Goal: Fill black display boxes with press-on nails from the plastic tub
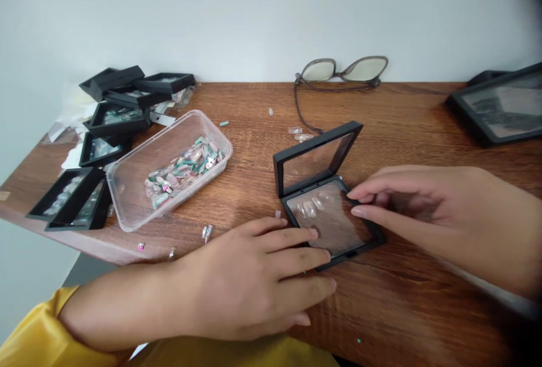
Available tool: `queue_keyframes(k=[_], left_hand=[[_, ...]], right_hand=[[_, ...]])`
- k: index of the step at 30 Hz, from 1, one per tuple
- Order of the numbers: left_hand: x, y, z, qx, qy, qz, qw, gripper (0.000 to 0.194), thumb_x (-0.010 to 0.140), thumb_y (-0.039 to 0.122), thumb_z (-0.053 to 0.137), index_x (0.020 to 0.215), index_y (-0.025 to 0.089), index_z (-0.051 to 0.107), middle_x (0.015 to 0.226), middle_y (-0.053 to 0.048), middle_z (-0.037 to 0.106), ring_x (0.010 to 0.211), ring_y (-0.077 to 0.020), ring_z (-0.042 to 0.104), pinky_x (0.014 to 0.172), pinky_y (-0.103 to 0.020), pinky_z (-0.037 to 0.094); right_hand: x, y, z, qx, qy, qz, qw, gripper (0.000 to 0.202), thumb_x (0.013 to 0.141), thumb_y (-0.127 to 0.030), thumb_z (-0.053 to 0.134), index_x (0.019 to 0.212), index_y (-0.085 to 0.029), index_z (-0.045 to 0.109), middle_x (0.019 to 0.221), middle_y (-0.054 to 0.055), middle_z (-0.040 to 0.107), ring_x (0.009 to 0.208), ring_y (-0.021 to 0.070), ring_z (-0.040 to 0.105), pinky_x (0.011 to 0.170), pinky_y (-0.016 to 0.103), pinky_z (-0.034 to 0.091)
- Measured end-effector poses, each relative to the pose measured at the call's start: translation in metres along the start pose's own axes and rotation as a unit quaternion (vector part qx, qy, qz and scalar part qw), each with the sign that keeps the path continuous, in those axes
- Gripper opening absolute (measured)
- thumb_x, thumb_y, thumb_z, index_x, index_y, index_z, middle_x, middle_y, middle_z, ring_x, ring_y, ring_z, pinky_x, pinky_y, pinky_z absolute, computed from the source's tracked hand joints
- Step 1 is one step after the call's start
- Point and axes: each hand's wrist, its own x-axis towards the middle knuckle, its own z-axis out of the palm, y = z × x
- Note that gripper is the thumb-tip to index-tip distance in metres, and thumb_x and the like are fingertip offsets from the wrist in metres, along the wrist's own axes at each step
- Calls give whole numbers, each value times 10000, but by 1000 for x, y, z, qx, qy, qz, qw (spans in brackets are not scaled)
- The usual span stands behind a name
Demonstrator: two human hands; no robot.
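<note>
A black hinged display frame [330,254] lies open on the wooden table, its lid [317,158] tilted up at the back. Several clear nail tips [310,207] rest in a row on its transparent film, near the hinge. My left hand [262,276] lies with fingers spread over the frame's near left edge. At the frame's right edge, my right hand [423,203] has thumb and index fingertip close together; anything between them is too small to make out.
A clear plastic tub [139,166] of mixed nail tips stands left. Black frames [121,121] are piled at the far left, others [499,107] at the right. Glasses [339,76] lie at the back. Loose tips [207,232] are scattered on the table [254,175].
</note>
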Motion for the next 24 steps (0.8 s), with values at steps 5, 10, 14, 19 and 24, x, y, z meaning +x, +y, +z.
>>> queue_keyframes(k=[5, 10, 14, 19, 24], left_hand=[[-1, 1, 0, -1, -7, -3, 1000, 358, 1138, 429, 561, 1401, 230, 700, 1507, 23, 728, 1468, -228, 633, 1188, -386, 524], [0, 1, -1, -1, 13, -15, 1000, 323, 1132, 405, 574, 1342, 206, 717, 1446, 20, 763, 1408, -205, 675, 1111, -366, 576], [2, 2, -5, 23, 41, -57, 997, 247, 1127, 372, 585, 1122, 191, 754, 1182, 7, 837, 1187, -226, 769, 934, -388, 622], [3, 2, -8, 25, 41, -74, 996, 242, 1125, 376, 584, 1099, 202, 750, 1064, 17, 824, 1084, -238, 778, 863, -416, 629], [4, 2, -8, 23, 42, -71, 996, 238, 1116, 377, 595, 1140, 199, 751, 1083, 13, 816, 1094, -251, 764, 843, -429, 639]], right_hand=[[6, -2, -3, -20, 29, -78, 996, 386, 995, -625, 613, 834, -337, 812, 880, 2, 812, 702, 218, 747, 590, 365, 571], [1, 15, -12, -18, 42, -54, 998, 272, 981, -614, 682, 982, -388, 833, 913, -49, 828, 669, 175, 746, 598, 317, 597], [0, 27, -12, -1, -3, 1, 1000, 475, 917, -772, 692, 1093, -356, 840, 904, 9, 807, 701, 217, 738, 607, 365, 601], [7, 16, -6, -2, -7, 31, 1000, 616, 889, -857, 659, 1058, -296, 851, 844, 42, 747, 670, 206, 663, 631, 387, 544], [10, 11, -8, -28, -8, 32, 999, 541, 893, -795, 648, 897, -282, 822, 910, 55, 785, 726, 220, 690, 683, 398, 545]])
